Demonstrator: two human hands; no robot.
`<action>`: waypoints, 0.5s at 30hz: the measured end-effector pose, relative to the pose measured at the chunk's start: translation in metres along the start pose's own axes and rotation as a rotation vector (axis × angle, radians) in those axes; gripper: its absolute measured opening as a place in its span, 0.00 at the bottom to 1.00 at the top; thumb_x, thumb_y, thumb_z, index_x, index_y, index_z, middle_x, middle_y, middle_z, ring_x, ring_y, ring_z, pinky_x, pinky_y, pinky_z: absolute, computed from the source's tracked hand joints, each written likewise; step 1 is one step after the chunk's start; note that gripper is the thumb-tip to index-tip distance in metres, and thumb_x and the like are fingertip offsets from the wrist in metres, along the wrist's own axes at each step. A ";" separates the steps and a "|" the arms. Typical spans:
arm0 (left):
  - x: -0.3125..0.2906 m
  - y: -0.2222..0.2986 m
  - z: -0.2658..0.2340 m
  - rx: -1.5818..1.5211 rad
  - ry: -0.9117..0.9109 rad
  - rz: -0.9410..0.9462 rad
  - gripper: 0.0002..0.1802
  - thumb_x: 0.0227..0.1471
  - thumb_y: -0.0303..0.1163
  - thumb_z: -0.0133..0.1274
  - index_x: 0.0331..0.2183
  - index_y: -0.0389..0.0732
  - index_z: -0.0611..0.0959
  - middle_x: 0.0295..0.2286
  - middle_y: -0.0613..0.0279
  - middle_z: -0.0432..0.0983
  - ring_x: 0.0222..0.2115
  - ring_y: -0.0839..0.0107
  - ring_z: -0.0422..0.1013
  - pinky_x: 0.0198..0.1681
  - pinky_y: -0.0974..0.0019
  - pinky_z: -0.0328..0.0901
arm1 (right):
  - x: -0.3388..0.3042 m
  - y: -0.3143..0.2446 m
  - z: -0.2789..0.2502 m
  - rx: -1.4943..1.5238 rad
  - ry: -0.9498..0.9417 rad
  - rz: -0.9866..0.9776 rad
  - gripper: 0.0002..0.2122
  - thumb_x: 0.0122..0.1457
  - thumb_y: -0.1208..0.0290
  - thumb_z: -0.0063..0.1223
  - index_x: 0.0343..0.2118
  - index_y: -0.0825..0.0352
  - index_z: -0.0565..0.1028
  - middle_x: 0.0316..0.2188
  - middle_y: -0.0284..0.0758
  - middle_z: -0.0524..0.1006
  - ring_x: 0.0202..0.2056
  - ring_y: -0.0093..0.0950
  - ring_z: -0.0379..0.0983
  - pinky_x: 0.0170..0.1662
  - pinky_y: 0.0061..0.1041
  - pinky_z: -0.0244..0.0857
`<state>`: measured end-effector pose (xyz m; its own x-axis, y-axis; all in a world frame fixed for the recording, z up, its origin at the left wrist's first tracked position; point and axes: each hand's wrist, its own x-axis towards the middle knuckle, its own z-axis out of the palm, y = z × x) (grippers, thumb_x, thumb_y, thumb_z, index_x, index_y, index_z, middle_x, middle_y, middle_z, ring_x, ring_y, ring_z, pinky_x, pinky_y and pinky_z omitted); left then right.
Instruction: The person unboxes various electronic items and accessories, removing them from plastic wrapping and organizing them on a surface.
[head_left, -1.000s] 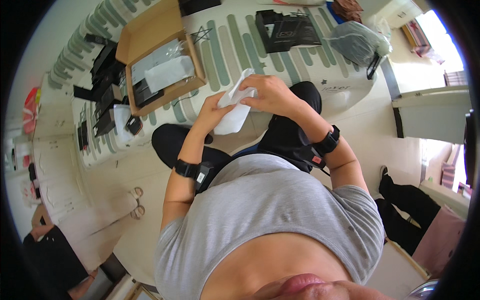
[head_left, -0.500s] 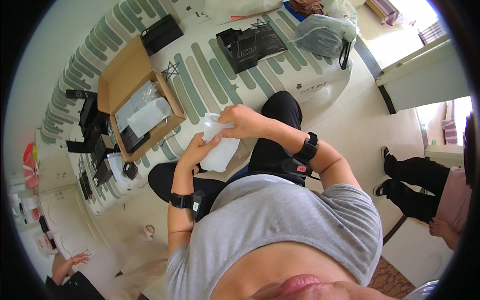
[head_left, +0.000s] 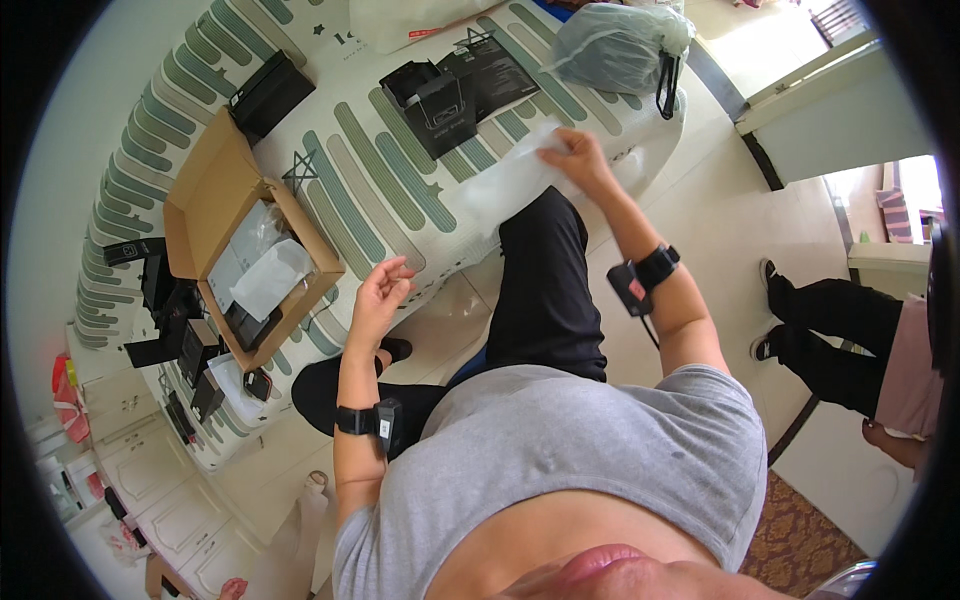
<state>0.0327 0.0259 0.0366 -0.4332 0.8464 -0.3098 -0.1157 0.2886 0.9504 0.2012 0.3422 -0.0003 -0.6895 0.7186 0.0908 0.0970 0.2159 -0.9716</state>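
My right hand (head_left: 580, 162) is stretched out over the bed's near edge, its fingers pinching one end of a thin white packing pouch (head_left: 507, 183). The pouch is smeared by motion and trails leftward above my knee. Empty, with its fingers loosely curled and apart, my left hand (head_left: 380, 298) hovers at the bed edge beside an open cardboard box (head_left: 325, 262). Inside that box lie another white pouch (head_left: 272, 278), a crumpled clear bag (head_left: 262, 228) and a dark flat item (head_left: 250, 325).
On the patterned bed cover (head_left: 400, 190) are an opened black carton (head_left: 440, 118), a black box (head_left: 270, 95), several dark boxes at the left and a tied grey plastic bag (head_left: 610, 48). One person (head_left: 835, 350) stands at the right; another person's hand (head_left: 233, 588) shows lower left.
My right hand has swung far to the right and forward with the white pouch. The left hand has let go of it and opened. The view has shifted slightly.
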 end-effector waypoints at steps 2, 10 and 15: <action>-0.003 -0.006 -0.008 -0.039 0.054 -0.036 0.18 0.48 0.34 0.46 0.42 0.37 0.68 0.33 0.64 0.69 0.31 0.77 0.66 0.34 0.76 0.60 | 0.029 0.036 -0.027 0.006 0.086 0.166 0.08 0.41 0.72 0.57 0.21 0.69 0.71 0.15 0.24 0.65 0.19 0.15 0.58 0.22 0.17 0.54; -0.022 -0.023 -0.032 -0.145 0.234 -0.159 0.15 0.49 0.33 0.45 0.40 0.37 0.70 0.30 0.64 0.70 0.29 0.79 0.66 0.32 0.76 0.59 | 0.100 0.114 -0.068 -0.383 0.390 0.338 0.26 0.36 0.58 0.59 0.38 0.69 0.68 0.39 0.44 0.68 0.38 0.36 0.65 0.41 0.29 0.58; -0.035 -0.047 -0.051 -0.223 0.340 -0.184 0.14 0.50 0.31 0.44 0.39 0.37 0.70 0.29 0.64 0.70 0.29 0.79 0.66 0.33 0.76 0.60 | 0.090 0.062 -0.027 -0.742 0.385 -0.284 0.29 0.38 0.62 0.59 0.44 0.67 0.63 0.43 0.42 0.65 0.45 0.38 0.59 0.47 0.31 0.54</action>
<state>0.0082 -0.0405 0.0041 -0.6521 0.5844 -0.4829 -0.3921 0.2851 0.8746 0.1651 0.4382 -0.0463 -0.4817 0.7167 0.5043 0.4925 0.6974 -0.5206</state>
